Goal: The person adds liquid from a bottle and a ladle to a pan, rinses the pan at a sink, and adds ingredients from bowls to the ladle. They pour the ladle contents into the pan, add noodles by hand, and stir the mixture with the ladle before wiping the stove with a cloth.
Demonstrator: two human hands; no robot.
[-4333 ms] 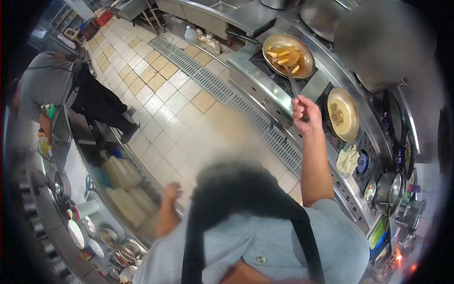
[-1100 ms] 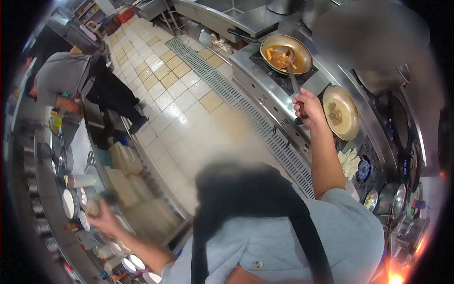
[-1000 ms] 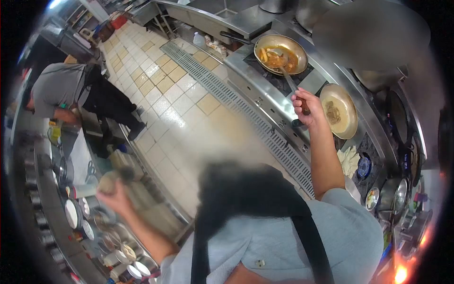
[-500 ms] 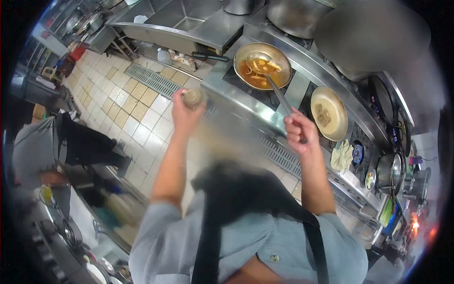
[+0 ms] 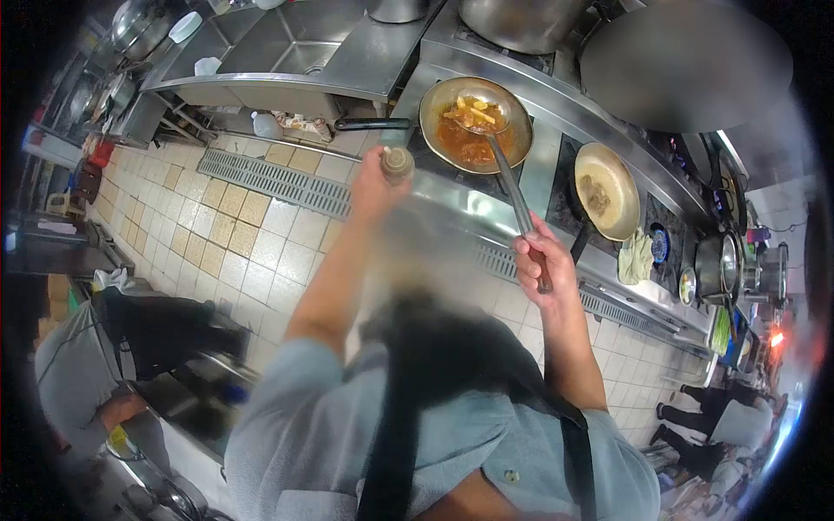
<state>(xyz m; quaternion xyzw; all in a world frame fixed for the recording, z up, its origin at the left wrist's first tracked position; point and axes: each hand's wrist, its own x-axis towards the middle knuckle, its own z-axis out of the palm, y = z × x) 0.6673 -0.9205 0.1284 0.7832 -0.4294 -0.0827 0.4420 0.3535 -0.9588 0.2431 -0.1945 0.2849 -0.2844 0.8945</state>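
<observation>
My left hand (image 5: pixel 370 193) is closed around a small round-topped container (image 5: pixel 398 163), held upright just in front of the frying pan; its label and contents are hidden. In my right hand (image 5: pixel 549 267) is the handle end of a long metal ladle (image 5: pixel 511 184). The ladle's bowl is over the frying pan (image 5: pixel 429 102) and carries pale yellow pieces (image 5: pixel 473 113). Red-brown sauce (image 5: pixel 465 149) covers much of the pan's bottom. The pan sits on the stove, its black handle (image 5: pixel 372 124) pointing left.
A second pan (image 5: pixel 622 195) with a brownish patch sits to the right, near a folded cloth (image 5: pixel 636 258) and a blue burner flame (image 5: pixel 660 244). A sink (image 5: pixel 304 52) stands at the back left. Co-workers (image 5: pixel 712 417) are at lower right, another person (image 5: pixel 87 347) at left.
The view has turned. My left hand with the container has moved right, closer to the pan. The yellow pieces now gather in the ladle's bowl at the pan's far side.
</observation>
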